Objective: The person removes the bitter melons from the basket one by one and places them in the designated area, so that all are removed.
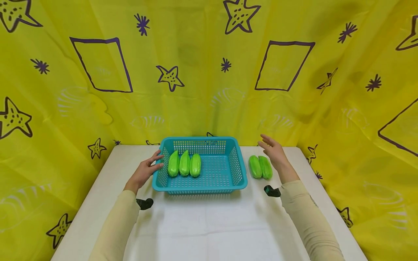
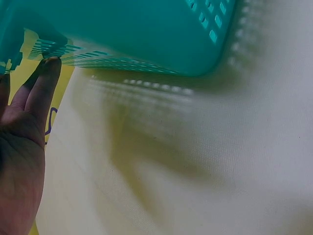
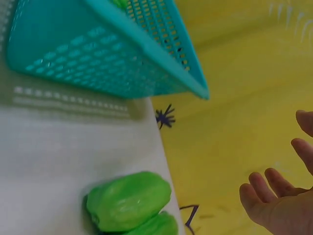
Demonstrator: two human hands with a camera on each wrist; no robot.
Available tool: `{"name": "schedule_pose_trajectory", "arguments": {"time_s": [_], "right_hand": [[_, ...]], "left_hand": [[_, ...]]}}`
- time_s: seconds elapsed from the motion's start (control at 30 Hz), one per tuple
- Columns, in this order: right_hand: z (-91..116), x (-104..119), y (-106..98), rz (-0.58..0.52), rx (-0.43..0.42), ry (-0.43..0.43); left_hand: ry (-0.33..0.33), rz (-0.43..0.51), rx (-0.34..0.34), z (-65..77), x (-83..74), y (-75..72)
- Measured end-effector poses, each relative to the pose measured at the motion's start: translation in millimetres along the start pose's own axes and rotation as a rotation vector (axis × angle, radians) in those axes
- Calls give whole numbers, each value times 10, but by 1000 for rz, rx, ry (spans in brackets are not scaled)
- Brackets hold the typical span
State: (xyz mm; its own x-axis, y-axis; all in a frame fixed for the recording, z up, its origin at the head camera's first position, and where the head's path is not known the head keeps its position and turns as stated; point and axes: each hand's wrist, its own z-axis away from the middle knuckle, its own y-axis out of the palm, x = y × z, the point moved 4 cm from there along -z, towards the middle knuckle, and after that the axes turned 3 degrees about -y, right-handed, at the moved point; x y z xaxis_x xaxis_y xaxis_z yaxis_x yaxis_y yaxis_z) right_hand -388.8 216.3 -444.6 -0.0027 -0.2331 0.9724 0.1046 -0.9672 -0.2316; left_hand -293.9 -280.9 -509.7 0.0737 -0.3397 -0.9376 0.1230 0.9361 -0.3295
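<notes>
A turquoise plastic basket (image 1: 209, 186) with perforated walls sits on the white table. Inside it, along its left part, lie three glossy green, elongated vegetable-like pieces (image 1: 184, 164). At the basket's left rim is my left hand (image 1: 145, 172), its fingers extended, the fingertips at the edge in the left wrist view. My right hand (image 1: 275, 154) is raised, fingers spread and loosely bent, holding nothing. Just left of it, two more green pieces (image 1: 260, 167) lie side by side on the table; in the right wrist view, one green piece (image 3: 129, 200) partly covers the other.
A yellow curtain (image 1: 196, 108) with purple stars and outlined shapes hangs behind the table and along both sides. The white table (image 1: 202, 224) extends in front of the basket. Dark devices (image 1: 272, 191) sit at both wrists.
</notes>
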Motion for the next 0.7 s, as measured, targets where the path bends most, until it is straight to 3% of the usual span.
{"name": "schedule_pose_trajectory", "arguments": {"time_s": [0.17,0.43,0.53,0.7], "right_hand": [[41,135,137,-41,-4,-28],[56,181,386,-79,31,-33],[46,188,466,-94,40,-28],[22,227,596,-128,48,-23]], "left_hand": [[-2,2,8,38,-64,13],[-13,23,32,159,-299,36],[-12,28,33,141,-272,41],[-7,13,12,32,-82,26]]}}
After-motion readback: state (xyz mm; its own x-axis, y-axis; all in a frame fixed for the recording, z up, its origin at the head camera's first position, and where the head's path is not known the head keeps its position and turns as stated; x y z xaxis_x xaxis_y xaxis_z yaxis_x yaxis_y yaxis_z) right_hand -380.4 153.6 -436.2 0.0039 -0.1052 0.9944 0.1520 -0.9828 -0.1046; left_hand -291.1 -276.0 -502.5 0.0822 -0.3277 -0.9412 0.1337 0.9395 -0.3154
